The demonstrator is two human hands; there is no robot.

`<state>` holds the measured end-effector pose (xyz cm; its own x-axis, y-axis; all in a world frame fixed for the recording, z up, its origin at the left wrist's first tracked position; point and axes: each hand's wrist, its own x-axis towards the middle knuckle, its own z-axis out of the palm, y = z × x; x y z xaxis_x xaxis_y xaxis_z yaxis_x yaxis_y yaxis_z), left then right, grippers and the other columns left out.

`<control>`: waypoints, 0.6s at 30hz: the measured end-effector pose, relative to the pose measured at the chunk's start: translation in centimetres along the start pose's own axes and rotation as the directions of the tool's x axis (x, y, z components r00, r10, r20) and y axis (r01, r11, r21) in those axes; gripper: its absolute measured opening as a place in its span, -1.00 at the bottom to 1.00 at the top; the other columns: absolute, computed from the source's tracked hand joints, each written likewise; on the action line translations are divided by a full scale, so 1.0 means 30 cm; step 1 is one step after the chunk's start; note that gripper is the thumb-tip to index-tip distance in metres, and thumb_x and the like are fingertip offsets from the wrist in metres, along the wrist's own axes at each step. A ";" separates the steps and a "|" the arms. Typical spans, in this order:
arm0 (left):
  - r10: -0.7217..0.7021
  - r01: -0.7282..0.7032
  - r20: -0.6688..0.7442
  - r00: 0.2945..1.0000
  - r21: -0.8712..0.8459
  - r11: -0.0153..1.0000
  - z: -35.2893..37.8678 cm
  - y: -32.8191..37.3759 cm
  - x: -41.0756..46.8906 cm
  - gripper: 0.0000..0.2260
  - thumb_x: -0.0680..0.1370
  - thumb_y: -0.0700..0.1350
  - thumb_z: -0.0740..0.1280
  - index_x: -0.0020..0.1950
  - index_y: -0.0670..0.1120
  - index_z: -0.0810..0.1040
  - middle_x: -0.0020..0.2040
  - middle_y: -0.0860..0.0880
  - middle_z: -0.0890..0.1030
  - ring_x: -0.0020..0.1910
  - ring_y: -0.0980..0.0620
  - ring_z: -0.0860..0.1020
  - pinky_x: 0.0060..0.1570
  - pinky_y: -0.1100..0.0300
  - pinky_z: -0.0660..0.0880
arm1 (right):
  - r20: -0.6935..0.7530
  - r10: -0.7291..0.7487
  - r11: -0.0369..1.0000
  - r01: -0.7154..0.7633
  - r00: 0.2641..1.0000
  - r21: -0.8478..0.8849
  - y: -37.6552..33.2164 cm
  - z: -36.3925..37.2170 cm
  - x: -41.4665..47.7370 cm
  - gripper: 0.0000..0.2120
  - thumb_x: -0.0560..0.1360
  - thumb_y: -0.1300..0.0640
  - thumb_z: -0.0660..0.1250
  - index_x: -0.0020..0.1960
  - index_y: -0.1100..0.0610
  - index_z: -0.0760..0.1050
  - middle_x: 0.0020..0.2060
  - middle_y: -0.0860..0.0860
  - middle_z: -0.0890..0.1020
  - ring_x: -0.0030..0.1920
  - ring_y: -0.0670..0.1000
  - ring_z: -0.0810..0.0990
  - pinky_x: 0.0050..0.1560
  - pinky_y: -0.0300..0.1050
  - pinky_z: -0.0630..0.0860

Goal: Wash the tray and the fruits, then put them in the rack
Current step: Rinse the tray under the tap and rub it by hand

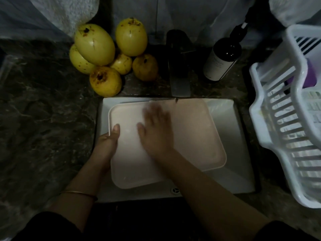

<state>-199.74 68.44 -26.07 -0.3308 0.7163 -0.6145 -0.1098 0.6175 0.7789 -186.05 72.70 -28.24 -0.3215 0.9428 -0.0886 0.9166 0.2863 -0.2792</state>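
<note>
A pale pink tray point(194, 136) lies tilted in the white sink point(231, 153). My left hand point(108, 141) grips the tray's left rim, thumb on top. My right hand point(156, 129) lies flat on the tray's surface with fingers spread and blurred by motion. Several yellow fruits point(104, 54) with brown spots are piled on the dark stone counter behind the sink, to the left. A white plastic rack point(281, 129) stands at the right of the sink.
A dark tap point(178, 66) reaches over the sink's back edge. A dark pump bottle point(222, 58) stands to its right. Something purple point(309, 75) sits inside the rack. The marbled counter point(43, 119) stretches to the left.
</note>
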 end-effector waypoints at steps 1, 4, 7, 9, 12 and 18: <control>0.001 -0.001 -0.001 1.000 -0.005 1.000 -0.002 0.001 0.001 -0.68 0.62 0.06 0.19 0.16 -0.14 0.55 -0.05 -0.15 0.62 -0.17 -0.02 0.60 -0.24 0.19 0.51 | -0.009 -0.094 0.996 0.094 0.996 -0.008 -0.024 0.004 -0.016 -0.43 0.59 -0.11 -0.15 0.54 0.09 0.09 0.54 0.09 0.08 0.54 0.10 -0.04 0.51 0.15 -0.10; -0.002 0.002 0.005 1.000 -0.023 1.000 -0.003 -0.004 0.001 -0.75 0.62 0.06 0.17 -0.01 -0.04 0.56 -0.22 -0.02 0.64 -0.32 0.06 0.63 -0.38 0.24 0.50 | 0.032 -0.340 0.940 0.340 0.940 -0.009 -0.020 0.015 -0.074 -0.47 0.59 -0.10 -0.07 0.50 0.06 0.20 0.52 0.06 0.18 0.54 0.08 0.03 0.51 0.13 -0.08; -0.013 0.013 -0.003 1.000 -0.007 1.000 -0.009 -0.005 -0.006 -0.71 0.61 0.10 0.17 0.03 -0.07 0.56 -0.18 -0.07 0.64 -0.21 -0.03 0.63 -0.26 0.17 0.52 | 0.061 -0.381 0.923 0.383 0.923 -0.033 0.087 0.032 -0.120 -0.48 0.58 -0.09 0.00 0.48 0.06 0.25 0.50 0.08 0.22 0.52 0.12 0.10 0.50 0.13 -0.01; -0.026 0.026 0.005 1.000 0.000 1.000 -0.018 -0.010 0.000 -0.65 0.60 0.12 0.18 0.13 -0.12 0.56 -0.07 -0.14 0.64 -0.09 -0.11 0.62 -0.11 0.08 0.53 | 0.070 -0.296 0.954 0.299 0.953 -0.031 0.172 0.030 -0.139 -0.46 0.58 -0.11 -0.02 0.50 0.07 0.21 0.51 0.09 0.17 0.52 0.15 0.09 0.49 0.11 -0.01; -0.024 0.024 -0.009 1.000 -0.003 1.000 -0.028 -0.016 0.010 -0.65 0.59 0.13 0.20 0.11 -0.12 0.57 -0.08 -0.12 0.64 -0.11 -0.10 0.61 -0.06 0.05 0.53 | 0.109 -0.109 0.993 0.112 0.988 -0.025 0.301 -0.002 -0.163 -0.43 0.58 -0.21 -0.18 0.53 -0.03 -0.02 0.53 -0.01 -0.05 0.54 0.04 -0.13 0.51 0.06 -0.15; -0.027 0.028 -0.042 0.999 0.021 0.999 -0.024 -0.012 0.026 -0.63 0.59 0.16 0.19 0.16 -0.10 0.54 -0.08 -0.11 0.58 -0.16 -0.04 0.56 -0.05 0.07 0.46 | -0.212 0.306 0.940 -0.330 0.928 -0.090 0.444 -0.083 -0.155 -0.48 0.60 -0.01 0.01 0.49 0.20 0.22 0.47 0.18 0.27 0.49 0.21 0.18 0.45 0.21 -0.01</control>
<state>-200.64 68.54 -26.74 -0.3664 0.6850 -0.6297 -0.0993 0.6441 0.7585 -171.75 72.57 -29.18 0.0320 0.9989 0.0351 0.9887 -0.0265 -0.1476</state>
